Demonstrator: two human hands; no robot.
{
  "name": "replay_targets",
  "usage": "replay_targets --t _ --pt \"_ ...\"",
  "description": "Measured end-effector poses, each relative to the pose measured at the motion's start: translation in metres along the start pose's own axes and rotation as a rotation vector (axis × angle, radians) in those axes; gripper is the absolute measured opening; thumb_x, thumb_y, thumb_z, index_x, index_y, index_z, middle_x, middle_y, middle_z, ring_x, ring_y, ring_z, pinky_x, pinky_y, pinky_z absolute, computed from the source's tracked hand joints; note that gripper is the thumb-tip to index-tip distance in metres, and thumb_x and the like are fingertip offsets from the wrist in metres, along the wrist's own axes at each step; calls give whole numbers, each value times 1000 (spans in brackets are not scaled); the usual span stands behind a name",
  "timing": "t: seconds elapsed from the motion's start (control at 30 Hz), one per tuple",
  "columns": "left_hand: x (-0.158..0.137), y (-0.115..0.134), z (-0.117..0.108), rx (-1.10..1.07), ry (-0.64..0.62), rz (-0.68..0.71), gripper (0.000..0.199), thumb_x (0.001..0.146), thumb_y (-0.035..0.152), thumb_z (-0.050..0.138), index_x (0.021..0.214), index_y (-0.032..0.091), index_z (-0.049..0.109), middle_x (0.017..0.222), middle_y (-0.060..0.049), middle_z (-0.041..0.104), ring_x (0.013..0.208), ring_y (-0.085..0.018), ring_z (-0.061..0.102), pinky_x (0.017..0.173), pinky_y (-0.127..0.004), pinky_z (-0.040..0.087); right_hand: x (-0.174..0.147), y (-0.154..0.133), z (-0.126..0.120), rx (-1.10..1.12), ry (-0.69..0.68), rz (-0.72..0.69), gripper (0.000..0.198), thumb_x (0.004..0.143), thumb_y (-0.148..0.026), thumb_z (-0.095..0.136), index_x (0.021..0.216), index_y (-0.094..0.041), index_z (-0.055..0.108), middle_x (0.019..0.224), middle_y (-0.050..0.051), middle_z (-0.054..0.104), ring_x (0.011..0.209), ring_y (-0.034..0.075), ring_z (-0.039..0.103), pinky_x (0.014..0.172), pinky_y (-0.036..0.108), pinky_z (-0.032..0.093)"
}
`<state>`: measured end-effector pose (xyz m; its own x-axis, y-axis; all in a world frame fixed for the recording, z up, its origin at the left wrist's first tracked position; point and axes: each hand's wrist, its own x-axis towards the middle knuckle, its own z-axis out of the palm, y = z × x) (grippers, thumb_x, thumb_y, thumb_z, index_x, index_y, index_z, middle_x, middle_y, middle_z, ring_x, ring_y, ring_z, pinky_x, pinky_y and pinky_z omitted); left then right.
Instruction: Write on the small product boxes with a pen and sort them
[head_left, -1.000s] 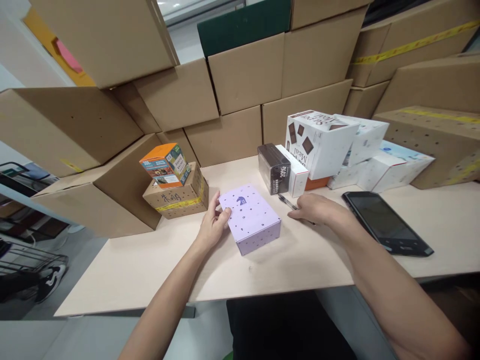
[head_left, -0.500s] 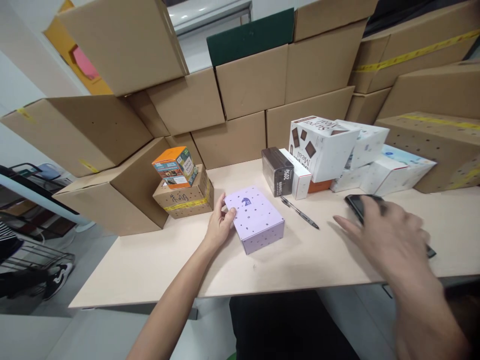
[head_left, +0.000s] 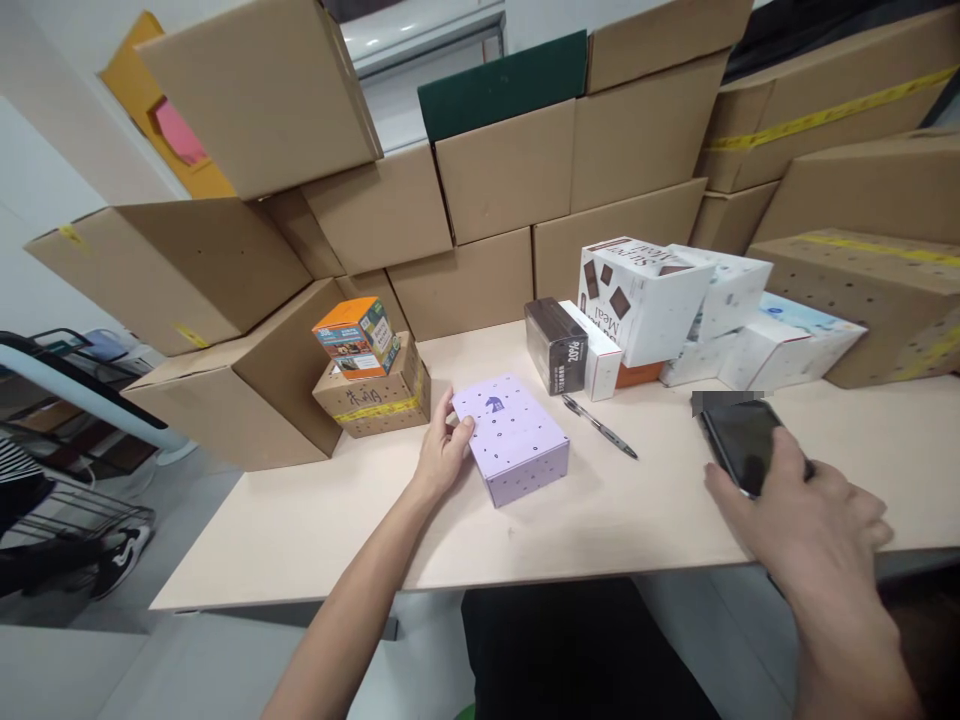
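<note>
A lilac box [head_left: 517, 430] with small dark marks and a dark emblem on its lid sits on the table. My left hand [head_left: 444, 450] rests against its left side, thumb on the top edge and fingers along the far-left side. To the right, my right hand [head_left: 814, 515] is closed around the lower part of a black phone [head_left: 739, 435], thumb at its left edge and one finger across its face. The phone's lower end is hidden under the hand. Between box and phone lies a pen [head_left: 600, 428].
A dark brown carton [head_left: 553, 350], a white slim box [head_left: 600, 365] and white printed boxes [head_left: 649, 300] stand behind. At left, an orange box [head_left: 358, 340] sits on a small taped carton [head_left: 382, 405]. Stacked cardboard boxes [head_left: 510, 160] wall the table's back.
My right hand has shifted down and right over the phone, uncovering more of its screen. My left hand stays on the lilac box; the view has tilted slightly.
</note>
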<state>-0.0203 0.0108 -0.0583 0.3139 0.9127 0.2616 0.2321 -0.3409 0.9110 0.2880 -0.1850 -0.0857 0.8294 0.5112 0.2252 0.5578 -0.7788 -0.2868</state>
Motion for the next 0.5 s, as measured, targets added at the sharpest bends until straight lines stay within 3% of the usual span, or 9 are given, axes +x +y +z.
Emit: replay_targets --t 0.13,0.27,0.4,0.5 --pt "0 -3 0 -1 -6 3 82 89 58 56 154 17 29 147 -19 49 120 -31 59 102 -45 46 -8 3 -4 121 38 -75 87 82 -64 41 148 -6 40 121 29 60 117 46 55 100 55 38" --pt "-2 -2 0 41 5 -3 81 89 58 55 154 16 29 147 -19 48 126 -31 54 107 -45 41 -22 -3 -18 483 -142 -92 95 73 -65 54 151 -13 36 124 19 65 116 39 60 100 50 45" --pt "-2 5 -3 140 32 33 77 92 58 50 153 15 31 147 -20 47 122 -30 56 107 -47 39 -53 -32 -39 786 -196 -143 87 75 -58 62 152 -27 35 130 11 63 117 33 60 99 47 47" --pt "-4 18 -5 180 162 107 65 94 56 49 145 17 44 144 -18 49 123 -29 54 107 -46 39 -78 -61 -53 894 -152 -264 85 77 -53 66 152 -25 35 131 12 61 117 31 60 100 48 48"
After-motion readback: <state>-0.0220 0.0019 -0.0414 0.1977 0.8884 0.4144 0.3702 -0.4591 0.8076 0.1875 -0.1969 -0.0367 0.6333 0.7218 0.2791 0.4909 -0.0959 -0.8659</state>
